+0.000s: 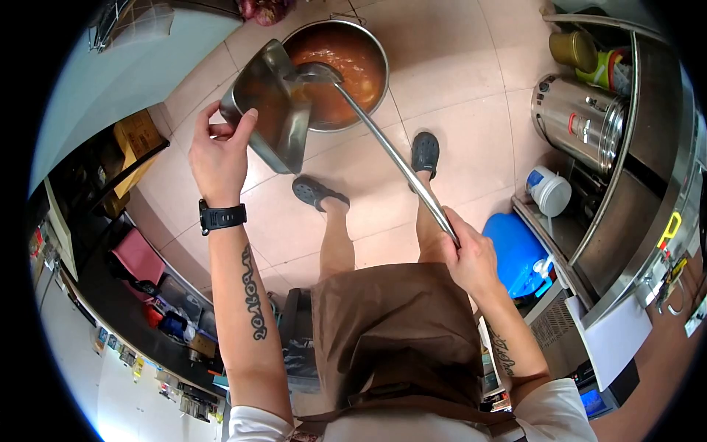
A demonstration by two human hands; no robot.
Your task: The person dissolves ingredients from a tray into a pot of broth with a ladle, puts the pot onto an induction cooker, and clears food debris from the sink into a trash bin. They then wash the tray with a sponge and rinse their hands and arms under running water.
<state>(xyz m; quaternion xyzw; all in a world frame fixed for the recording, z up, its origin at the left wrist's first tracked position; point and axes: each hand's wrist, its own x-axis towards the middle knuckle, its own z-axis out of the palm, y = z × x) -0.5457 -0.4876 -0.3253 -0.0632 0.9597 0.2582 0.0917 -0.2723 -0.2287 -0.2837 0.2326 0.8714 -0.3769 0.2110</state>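
Observation:
My left hand [223, 151] grips the rim of a rectangular metal pan [283, 132], which is tilted beside a large round pot [384, 77] on the floor. Reddish-brown soup with lighter pieces fills much of the pot. In my right hand [471, 250] is the end of a long-handled metal ladle [398, 158]. The ladle's bowl is at the pan's edge, over the pot, and some reddish liquid shows in the pan. My right fingers are wrapped around the handle; the left thumb lies over the pan's near rim.
Tiled floor [464, 110] surrounds the pot, with my shoes close in front of it. At the right are a metal shelf [626, 132], a steel container [574, 121], a white bucket [552, 195] and a blue jug [515, 250]. A pink item [138, 255] sits on the left shelving.

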